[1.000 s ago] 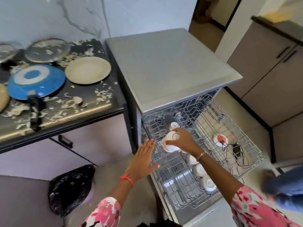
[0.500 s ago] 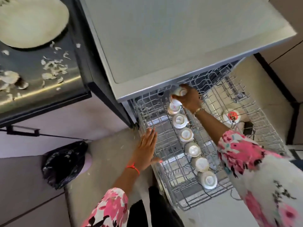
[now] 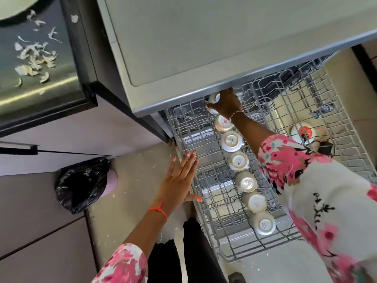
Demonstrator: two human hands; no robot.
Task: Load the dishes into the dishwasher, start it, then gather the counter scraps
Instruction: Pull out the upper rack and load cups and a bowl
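A crumpled black bag (image 3: pixel 81 184) sits on the pale floor (image 3: pixel 134 201), over what may be a pink bin (image 3: pixel 111 180). A dark handle (image 3: pixel 18 150) crosses the cabinet front (image 3: pixel 61 137) above. Far right, a white gadget (image 3: pixel 302 132) with an orange centre lies beside a black plug (image 3: pixel 326 149)

Dark glossy worktop (image 3: pixel 40 99): scattered pale peel scraps (image 3: pixel 34 58); part of a cream round plate (image 3: pixel 12 13) at the frame's top edge.
Grey wire dishwasher rack (image 3: pixel 204 160), pulled out: row of white ceramic cups (image 3: pixel 245 181), bases up.
Beige floor (image 3: pixel 132 190): crumpled black plastic bag (image 3: pixel 81 184).
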